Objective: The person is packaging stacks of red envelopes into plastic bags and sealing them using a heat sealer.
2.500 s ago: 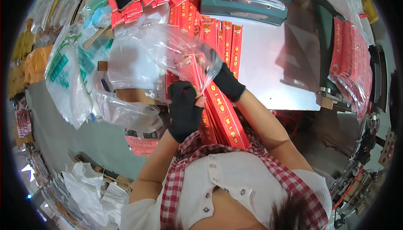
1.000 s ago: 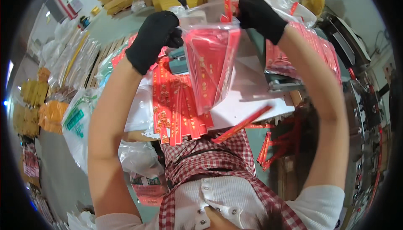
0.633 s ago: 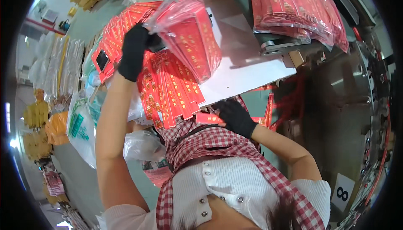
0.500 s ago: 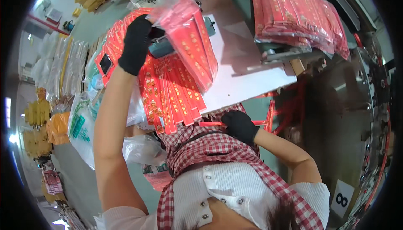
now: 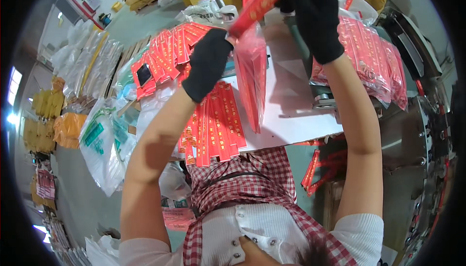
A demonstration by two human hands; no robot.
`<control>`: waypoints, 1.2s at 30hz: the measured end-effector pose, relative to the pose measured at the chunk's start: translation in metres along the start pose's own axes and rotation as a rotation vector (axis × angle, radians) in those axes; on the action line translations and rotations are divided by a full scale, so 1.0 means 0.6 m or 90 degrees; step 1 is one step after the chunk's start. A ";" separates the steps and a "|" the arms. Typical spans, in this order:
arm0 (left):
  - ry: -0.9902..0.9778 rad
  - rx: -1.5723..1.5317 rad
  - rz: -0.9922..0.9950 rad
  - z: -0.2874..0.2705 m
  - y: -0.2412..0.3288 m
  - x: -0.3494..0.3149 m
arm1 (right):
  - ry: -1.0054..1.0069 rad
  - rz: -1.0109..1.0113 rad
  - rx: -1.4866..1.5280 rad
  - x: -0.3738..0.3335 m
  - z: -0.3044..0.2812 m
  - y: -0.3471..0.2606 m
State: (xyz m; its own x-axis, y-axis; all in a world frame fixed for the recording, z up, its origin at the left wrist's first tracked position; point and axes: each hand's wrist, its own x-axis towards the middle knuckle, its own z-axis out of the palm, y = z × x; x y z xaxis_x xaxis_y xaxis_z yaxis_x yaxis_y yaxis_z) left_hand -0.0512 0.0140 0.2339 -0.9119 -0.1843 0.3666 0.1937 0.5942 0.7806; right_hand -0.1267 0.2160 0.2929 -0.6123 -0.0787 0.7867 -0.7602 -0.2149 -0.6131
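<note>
My left hand [image 5: 208, 64], in a black glove, is closed at the top of a clear plastic bag [image 5: 256, 105] with long red printed packets inside. The bag hangs down over the white table top. My right hand [image 5: 318, 20], also black-gloved, is raised at the top and grips a long red printed packet [image 5: 264, 6]. That packet slants down to the left, its lower end by the bag's upper end and my left fingers. Fanned red packets [image 5: 213, 125] lie on the table below my left hand, and more red packets [image 5: 165, 50] spread behind it.
To the right, filled bags of red packets [image 5: 369, 62] are piled on a green-grey surface. A dark phone [image 5: 144, 74] lies on the packets at left. White plastic bags [image 5: 104, 142] hang at the table's left side. Red strips [image 5: 311, 171] show below the table's right edge.
My right hand has risen from my lap to the top with a red packet in it. My left hand has shifted right, and the bag now hangs more upright.
</note>
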 end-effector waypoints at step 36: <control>0.098 -0.188 0.090 -0.056 -0.006 -0.125 | -0.628 -0.274 -0.382 -0.130 0.024 0.012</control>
State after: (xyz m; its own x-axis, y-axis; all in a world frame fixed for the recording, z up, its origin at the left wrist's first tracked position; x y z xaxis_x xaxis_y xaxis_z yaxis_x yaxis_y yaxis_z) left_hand 0.0287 -0.0002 0.2206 -0.8079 -0.2462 0.5354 0.4302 0.3745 0.8214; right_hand -0.0810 0.2068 0.2281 -0.0587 -0.8696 0.4903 -0.9982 0.0555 -0.0210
